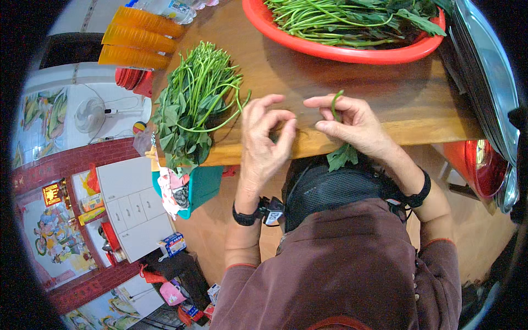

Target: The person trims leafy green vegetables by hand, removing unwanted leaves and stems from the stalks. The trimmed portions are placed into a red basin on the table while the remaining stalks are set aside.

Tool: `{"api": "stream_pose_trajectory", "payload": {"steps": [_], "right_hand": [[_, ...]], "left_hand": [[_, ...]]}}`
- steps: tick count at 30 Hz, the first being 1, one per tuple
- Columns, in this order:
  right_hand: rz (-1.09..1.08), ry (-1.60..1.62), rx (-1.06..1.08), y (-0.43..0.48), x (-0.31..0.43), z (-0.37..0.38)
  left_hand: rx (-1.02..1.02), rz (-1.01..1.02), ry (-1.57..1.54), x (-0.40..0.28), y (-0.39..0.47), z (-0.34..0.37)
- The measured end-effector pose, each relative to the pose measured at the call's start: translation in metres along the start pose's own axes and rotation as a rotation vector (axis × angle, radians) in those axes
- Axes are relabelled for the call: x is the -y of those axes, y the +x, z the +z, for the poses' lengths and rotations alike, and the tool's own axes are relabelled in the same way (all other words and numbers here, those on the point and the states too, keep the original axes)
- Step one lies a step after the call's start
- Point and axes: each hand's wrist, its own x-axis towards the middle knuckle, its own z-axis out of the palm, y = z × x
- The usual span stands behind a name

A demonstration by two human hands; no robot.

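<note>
My right hand (352,121) holds a single green leafy stem (338,99) between its fingers; the stem's top curls above them and its leaf hangs below, over the table's edge. Facing it, my left hand (268,132) is raised over the table's front edge, fingers curled and apart, with nothing seen between them. Left of my left hand lies a pile of leafy green vegetables (202,90), stems pointing away and leaves hanging over the near edge. Farther back, a red plastic basin (354,55) holds a heap of similar stems and leaves (338,24).
The wooden table (288,82) spans the area before me. Stacked orange cups (136,41) and a plastic bottle (175,11) are at the back left. Metal trays (482,78) stand on the right. A teal bin (204,187) and a red bucket (470,165) are below the table's edge.
</note>
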Motion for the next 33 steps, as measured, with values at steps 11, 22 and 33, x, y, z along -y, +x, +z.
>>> {"api": "stream_pose_trajectory", "payload": {"steps": [11, 22, 33], "right_hand": [[-0.216, -0.196, -0.084, 0.003, -0.005, 0.006], [-0.214, 0.579, -0.187, 0.01, -0.001, -0.01], [-0.159, 0.789, -0.121, 0.004, 0.001, -0.028]], "left_hand": [[-0.033, -0.252, -0.564, -0.033, 0.001, 0.026], [-0.305, -0.116, 0.109, 0.029, -0.011, -0.004], [-0.364, -0.14, 0.19, 0.038, -0.029, -0.003]]}}
